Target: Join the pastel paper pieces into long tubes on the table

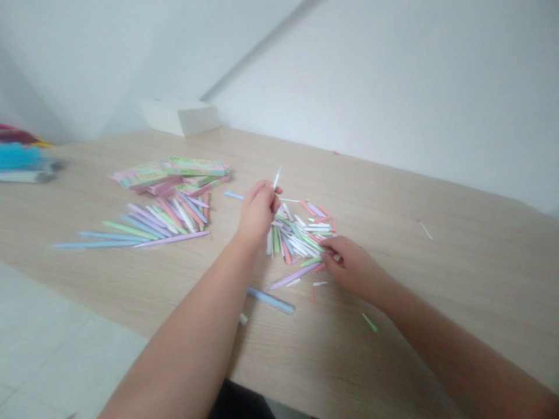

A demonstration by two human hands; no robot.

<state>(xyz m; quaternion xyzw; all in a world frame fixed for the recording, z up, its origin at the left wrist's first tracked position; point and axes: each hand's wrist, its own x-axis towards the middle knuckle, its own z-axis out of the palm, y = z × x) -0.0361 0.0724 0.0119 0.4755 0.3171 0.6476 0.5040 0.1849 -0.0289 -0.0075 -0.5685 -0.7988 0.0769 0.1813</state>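
My left hand (258,210) is closed on a slim white pen part (278,177), which points up and slightly away with its tip above the fingers. My right hand (345,259) reaches into the right side of a loose pile of pen parts (301,237) in white, green, pink, blue and lilac. Its thumb and fingers are pinched together beside green pieces; what they hold is hidden. Just below the pile lies a lilac pen (293,276). A blue pen barrel (271,300) rests nearer to me, partly behind my left forearm. The picture is somewhat blurred.
Pastel pens (163,220) lie fanned out on the left of the wooden table (437,279). Behind them are stacked printed pen boxes (194,167). A white box (183,117) stands by the wall. Small loose pieces, one a green part (369,322), are scattered to the right.
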